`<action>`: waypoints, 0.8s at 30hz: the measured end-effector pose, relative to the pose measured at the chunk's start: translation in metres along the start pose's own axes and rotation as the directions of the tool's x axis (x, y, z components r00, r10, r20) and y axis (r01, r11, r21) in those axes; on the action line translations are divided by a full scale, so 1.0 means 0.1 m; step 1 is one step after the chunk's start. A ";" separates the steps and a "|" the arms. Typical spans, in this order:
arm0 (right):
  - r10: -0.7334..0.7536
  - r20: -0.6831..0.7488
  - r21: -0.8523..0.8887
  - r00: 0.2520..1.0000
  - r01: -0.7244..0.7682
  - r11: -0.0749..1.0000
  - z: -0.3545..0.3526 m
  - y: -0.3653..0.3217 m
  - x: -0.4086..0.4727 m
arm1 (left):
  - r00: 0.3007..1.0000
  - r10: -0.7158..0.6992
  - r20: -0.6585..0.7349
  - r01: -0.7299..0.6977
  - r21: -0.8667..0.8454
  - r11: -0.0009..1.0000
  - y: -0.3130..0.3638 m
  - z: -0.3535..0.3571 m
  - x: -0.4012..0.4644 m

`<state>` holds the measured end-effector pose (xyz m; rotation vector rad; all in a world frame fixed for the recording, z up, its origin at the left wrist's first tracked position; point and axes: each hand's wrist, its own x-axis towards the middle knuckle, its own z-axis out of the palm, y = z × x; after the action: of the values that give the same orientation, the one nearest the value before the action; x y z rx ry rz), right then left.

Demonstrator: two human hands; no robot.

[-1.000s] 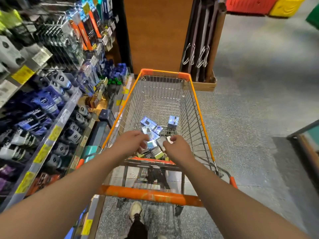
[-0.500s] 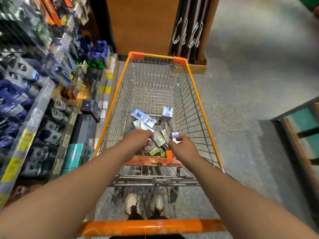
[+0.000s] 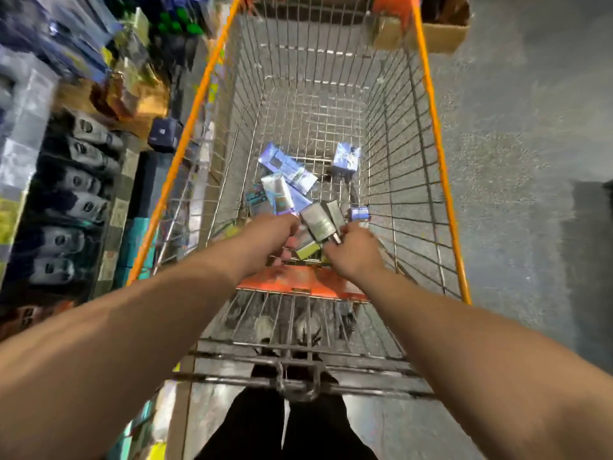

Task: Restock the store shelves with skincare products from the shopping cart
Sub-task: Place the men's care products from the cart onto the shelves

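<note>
Hands (image 3: 315,240) deeper in cart (image 3: 441,154), shelves (image 3: 66,180) beside

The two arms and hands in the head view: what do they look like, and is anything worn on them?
Both arms are bare from the picture's lower edge to the hands. No sleeves, gloves, watch or bracelet show. The left hand and the right hand are bare too; no rings can be seen, though the fingers are partly hidden and blurred. Below them, dark trousers show.
</note>
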<state>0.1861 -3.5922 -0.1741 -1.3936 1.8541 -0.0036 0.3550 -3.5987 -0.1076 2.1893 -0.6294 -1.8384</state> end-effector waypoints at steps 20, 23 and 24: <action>-0.027 -0.027 -0.278 0.999 0.019 0.961 1.05 0.29 1.20 | 0.989 -0.135 -0.062 0.140 0.078 0.987 -0.33 0.04 1.06; -0.007 -0.058 -0.268 0.998 -0.008 0.963 1.07 0.25 1.27 | 0.989 -0.137 -0.057 0.141 0.076 0.987 -0.34 0.03 1.07; -0.001 -0.057 -0.250 0.998 -0.013 0.968 1.06 0.25 1.29 | 0.989 -0.139 -0.053 0.143 0.086 0.986 -0.34 0.03 1.06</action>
<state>0.2189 -3.6403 -0.3320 -1.5724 1.9581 0.2028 0.3721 -3.6165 -0.2165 2.3838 -0.5715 -1.8537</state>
